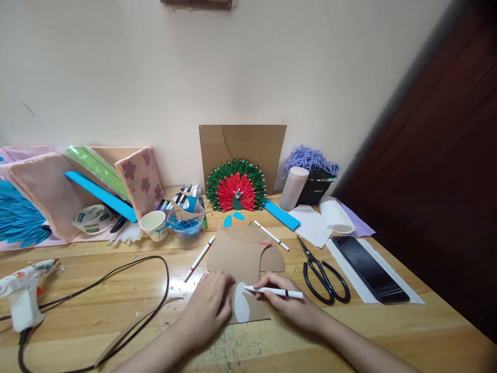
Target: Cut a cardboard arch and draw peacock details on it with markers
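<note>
Pressing flat left hand (207, 305), fingers together, on brown cardboard (240, 259) beside white template (240, 305), right hand (287, 300) fingers clamped on white pen (275, 292).

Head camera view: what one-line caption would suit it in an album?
Left hand steadies a white cutout on brown cardboard while right hand holds a pen to it.

Soft, even light is falling from above, glaring off the glossy wooden tabletop (116, 290); edges are bowing, and the right side is darkening.
</note>
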The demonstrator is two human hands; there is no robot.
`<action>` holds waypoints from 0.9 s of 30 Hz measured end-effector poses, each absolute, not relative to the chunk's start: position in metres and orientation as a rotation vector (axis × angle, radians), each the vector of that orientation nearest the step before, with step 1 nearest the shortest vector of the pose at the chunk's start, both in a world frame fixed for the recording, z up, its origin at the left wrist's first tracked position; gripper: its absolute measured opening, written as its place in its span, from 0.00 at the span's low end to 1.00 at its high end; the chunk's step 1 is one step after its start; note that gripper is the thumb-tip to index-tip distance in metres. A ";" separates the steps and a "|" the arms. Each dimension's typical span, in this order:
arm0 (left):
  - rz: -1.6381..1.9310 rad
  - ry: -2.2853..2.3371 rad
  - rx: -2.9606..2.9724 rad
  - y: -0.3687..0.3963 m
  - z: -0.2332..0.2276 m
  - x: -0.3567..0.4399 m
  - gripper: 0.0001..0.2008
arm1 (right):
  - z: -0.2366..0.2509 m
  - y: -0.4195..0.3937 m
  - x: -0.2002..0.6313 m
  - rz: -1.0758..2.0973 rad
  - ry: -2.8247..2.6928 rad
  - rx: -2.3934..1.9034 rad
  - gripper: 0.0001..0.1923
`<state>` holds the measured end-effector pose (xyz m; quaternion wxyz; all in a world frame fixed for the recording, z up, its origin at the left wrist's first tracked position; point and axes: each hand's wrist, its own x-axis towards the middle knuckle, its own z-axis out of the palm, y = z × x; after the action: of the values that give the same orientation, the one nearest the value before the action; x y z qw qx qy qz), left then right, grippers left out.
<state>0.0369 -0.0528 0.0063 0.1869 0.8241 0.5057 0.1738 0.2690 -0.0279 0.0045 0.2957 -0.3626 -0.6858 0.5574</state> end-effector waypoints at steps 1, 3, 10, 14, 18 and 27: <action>0.491 1.423 2.322 -0.053 0.006 0.037 0.10 | 0.004 -0.028 0.269 1.483 -1.825 -0.960 0.08; 0.492 1.420 2.329 -0.053 0.006 0.037 0.10 | 0.004 -0.027 0.269 1.475 -1.821 -0.956 0.08; 0.504 1.417 2.356 -0.053 0.005 0.036 0.10 | -0.002 -0.025 0.270 1.462 -1.852 -0.972 0.08; 0.506 1.412 2.379 -0.052 0.004 0.036 0.10 | -0.005 -0.025 0.271 1.476 -1.824 -0.956 0.08; 0.493 1.411 2.393 -0.051 0.004 0.036 0.09 | -0.005 -0.025 0.274 1.503 -1.827 -0.977 0.09; 0.448 1.352 2.395 -0.053 0.013 0.036 0.11 | -0.004 -0.025 0.274 1.518 -1.663 -0.998 0.10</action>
<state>0.0358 -0.0525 0.0126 0.1766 0.8460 0.4776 0.1581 0.2745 -0.0250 -0.0037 0.3328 -0.3821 -0.6366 0.5813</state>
